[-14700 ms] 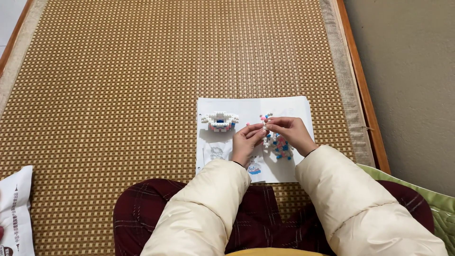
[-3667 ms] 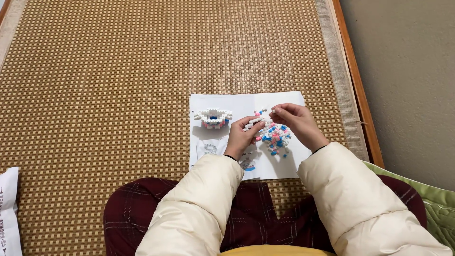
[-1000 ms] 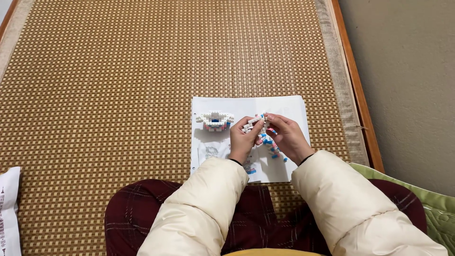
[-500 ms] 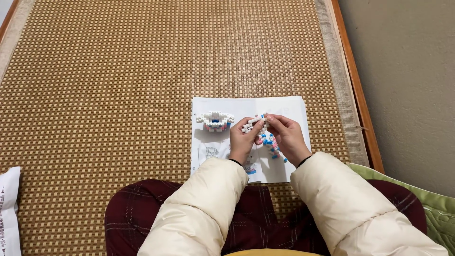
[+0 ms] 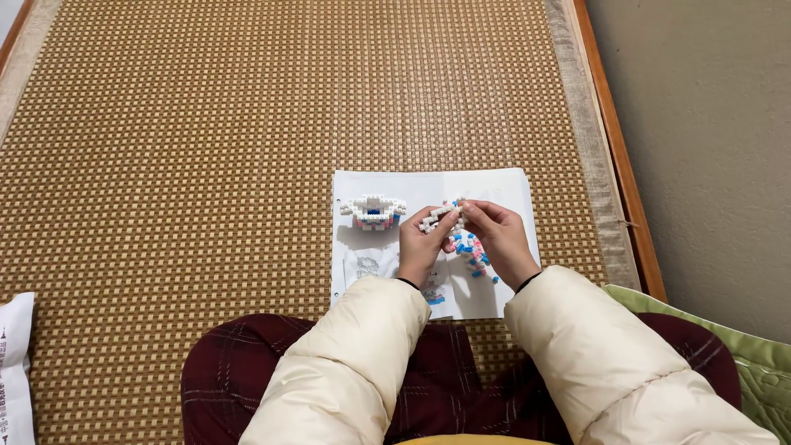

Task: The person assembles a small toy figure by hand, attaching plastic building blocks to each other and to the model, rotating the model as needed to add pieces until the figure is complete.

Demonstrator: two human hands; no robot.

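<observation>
Fingertips of both hands pinch a small white brick piece (image 5: 437, 217) above the white paper sheet (image 5: 503, 188): left hand (image 5: 420, 247), right hand (image 5: 494, 239). Loose blue and pink bricks (image 5: 471, 251) lie beneath. A white printed bag (image 5: 15, 371) sits far left on the woven mat (image 5: 206, 148).

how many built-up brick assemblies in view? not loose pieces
2. A white, pink and blue brick model stands on the white paper sheet; a small white brick strip is pinched between left hand and right hand. Hands may hide more.

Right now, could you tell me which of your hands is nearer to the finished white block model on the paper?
Left. The left hand sits just right of the white block model; the right hand is farther right, beyond it.
</observation>
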